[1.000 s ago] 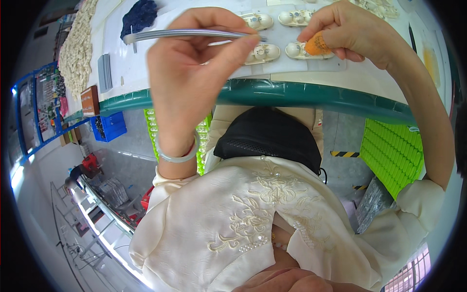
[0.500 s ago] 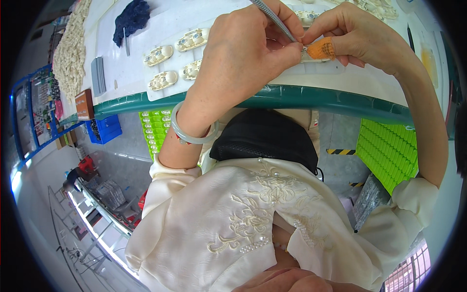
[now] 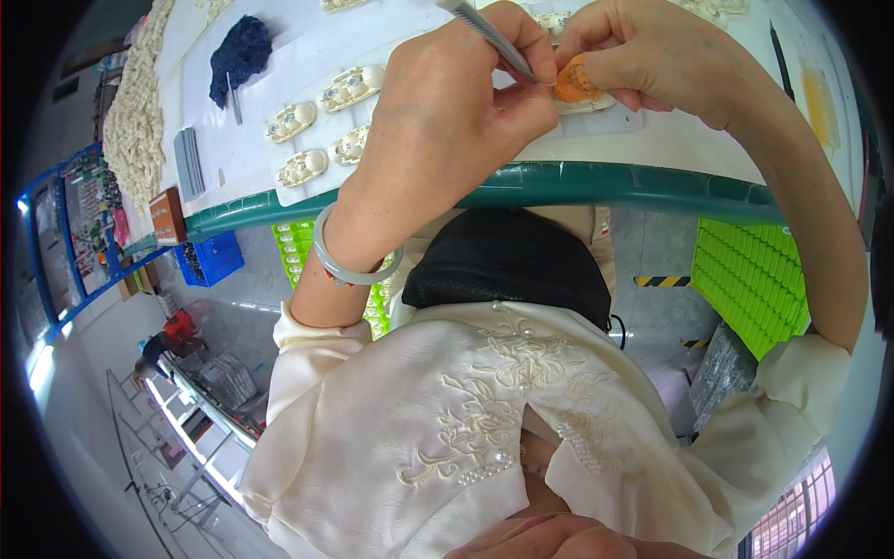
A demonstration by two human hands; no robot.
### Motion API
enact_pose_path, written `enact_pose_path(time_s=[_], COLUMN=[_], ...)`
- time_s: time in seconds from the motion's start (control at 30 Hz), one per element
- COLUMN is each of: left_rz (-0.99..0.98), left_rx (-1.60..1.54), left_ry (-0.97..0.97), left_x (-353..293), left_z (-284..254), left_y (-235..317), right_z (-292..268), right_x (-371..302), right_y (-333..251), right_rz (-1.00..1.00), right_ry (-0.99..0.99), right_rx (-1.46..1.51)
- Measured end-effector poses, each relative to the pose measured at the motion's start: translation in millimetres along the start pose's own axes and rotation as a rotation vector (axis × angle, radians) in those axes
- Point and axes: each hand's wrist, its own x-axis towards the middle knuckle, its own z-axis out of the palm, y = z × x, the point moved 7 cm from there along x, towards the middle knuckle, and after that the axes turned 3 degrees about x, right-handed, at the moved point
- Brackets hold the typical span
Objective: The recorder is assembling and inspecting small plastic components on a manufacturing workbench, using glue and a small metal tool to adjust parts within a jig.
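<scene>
My left hand, with a pale bangle at the wrist, grips a slim grey metal pen-shaped tool. It slants down to the fingertips of my right hand. That hand is closed in a pinch, an orange wrap around one finger. Directly beneath the wrapped finger lies a cream plastic part, partly covered; whatever the right fingers pinch is hidden. More cream oval parts with small fittings sit in rows on a pale flat tray, left of my left hand.
A dark blue cloth with a thin metal tool lies at the far left, near a grey ridged block and a heap of cream pieces. A black pen-like stick is far right. The table has a green edge.
Both hands have shifted slightly left in the picture, along with the tool, which stays in my left hand. The table items have also shifted a little as the view moved.
</scene>
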Motion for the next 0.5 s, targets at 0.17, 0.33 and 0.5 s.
enact_pose_path(time_s=[0.17, 0.33, 0.5], left_rz=[0.082, 0.061, -0.117], left_rx=[-0.270, -0.204, -0.255], left_ry=[0.213, 0.164, 0.137], left_x=[-1, -22, -37], left_z=[-55, -60, -40], left_y=[-25, -14, -41], right_z=[1, 2, -1], right_x=[-9, 3, 3], right_y=[-10, 7, 9], right_rz=[0.110, -0.010, -0.097], right_ry=[0.025, 0.077, 0.179], right_rx=[-0.039, -0.047, 0.007])
